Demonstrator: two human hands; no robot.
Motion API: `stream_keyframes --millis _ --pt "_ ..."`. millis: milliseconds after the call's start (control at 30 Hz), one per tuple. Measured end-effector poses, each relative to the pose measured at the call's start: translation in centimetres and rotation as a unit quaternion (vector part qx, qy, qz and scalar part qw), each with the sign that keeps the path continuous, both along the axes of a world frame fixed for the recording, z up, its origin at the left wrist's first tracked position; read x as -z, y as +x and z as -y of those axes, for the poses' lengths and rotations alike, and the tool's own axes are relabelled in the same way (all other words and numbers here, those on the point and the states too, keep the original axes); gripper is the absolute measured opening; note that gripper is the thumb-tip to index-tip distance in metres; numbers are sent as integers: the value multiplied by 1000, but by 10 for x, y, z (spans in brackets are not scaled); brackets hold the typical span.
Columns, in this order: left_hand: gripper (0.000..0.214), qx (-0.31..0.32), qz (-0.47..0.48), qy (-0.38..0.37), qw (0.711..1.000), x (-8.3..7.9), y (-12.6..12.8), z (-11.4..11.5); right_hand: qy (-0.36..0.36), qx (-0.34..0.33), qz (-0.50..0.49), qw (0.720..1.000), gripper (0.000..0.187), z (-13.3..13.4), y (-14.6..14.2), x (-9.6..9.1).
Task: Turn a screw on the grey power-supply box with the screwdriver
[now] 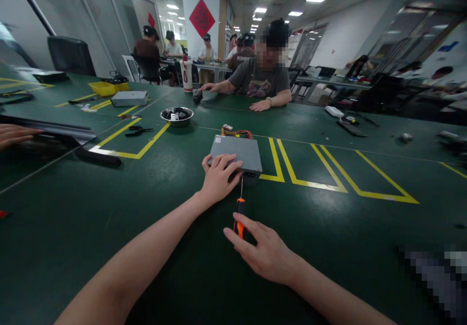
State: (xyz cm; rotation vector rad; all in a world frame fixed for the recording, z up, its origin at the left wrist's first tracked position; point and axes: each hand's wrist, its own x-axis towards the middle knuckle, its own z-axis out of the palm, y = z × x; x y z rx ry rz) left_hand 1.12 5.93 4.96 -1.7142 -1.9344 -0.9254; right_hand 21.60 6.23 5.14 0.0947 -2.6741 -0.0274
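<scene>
A grey computer power supply (239,149) lies on the green table in front of me, its bundle of coloured wires (237,133) at the far side. My left hand (218,179) grips its near left part, fingers across the top and thumb by the front edge. In my right hand (264,249) is a screwdriver (241,208) with an orange and black handle, held between thumb and fingers. Its shaft points away from me and the tip reaches the near face of the power supply. The screw itself is too small to make out.
A metal bowl (177,116) with small parts stands beyond, left of the power supply. Further left are black pliers (136,131), a grey box (129,98) and a yellow tray (108,88). Opposite sits a person (260,77); another person's hand (16,134) shows at left.
</scene>
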Motion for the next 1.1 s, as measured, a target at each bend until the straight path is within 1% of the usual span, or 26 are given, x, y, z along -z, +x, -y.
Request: stream_keyframes --millis 67,133,200,267,333,400,467,533,667,733,833,933,1000,1100 --pt "23 1 -1 -1 1000 -1 0 0 8 -4 -23 1000 34 0 0 1" --pt "23 1 -2 0 1000 -1 0 0 4 -7 -56 998 25 -1 -1 4" --pt "23 1 -2 1 1000 -1 0 1 -1 -11 -65 998 16 -2 -1 7" --pt "23 1 -2 1 1000 -1 0 1 -7 -12 -62 998 13 -3 -2 8" --pt "24 2 -1 0 1000 -1 0 1 -18 -7 -50 999 18 -2 -2 6" --pt "24 3 -2 -1 1000 -1 0 1 -25 4 -29 999 28 -1 -2 3" --pt "25 5 -3 -2 1000 -2 0 1 -19 10 -10 1000 34 0 -2 -1" --pt "25 5 -4 -2 1000 -2 0 1 -8 14 -21 1000 34 0 -2 -1" --pt "24 2 -4 -1 1000 -3 1 1 -1 2 -84 996 19 -5 -2 6" --pt "24 3 -4 -1 1000 -3 1 1 -9 -7 -95 995 16 -6 -1 9" --pt "24 3 -2 -1 1000 -2 0 1 -28 1 -75 997 26 -5 -1 8" --pt "25 4 0 -2 1000 -2 0 1 -25 15 -21 999 37 -1 0 2" --pt "25 5 1 -3 1000 -1 0 1 -13 12 -8 1000 37 0 -1 -2" --pt "24 3 0 -2 1000 -1 0 1 -16 7 -40 999 29 0 -1 -2"
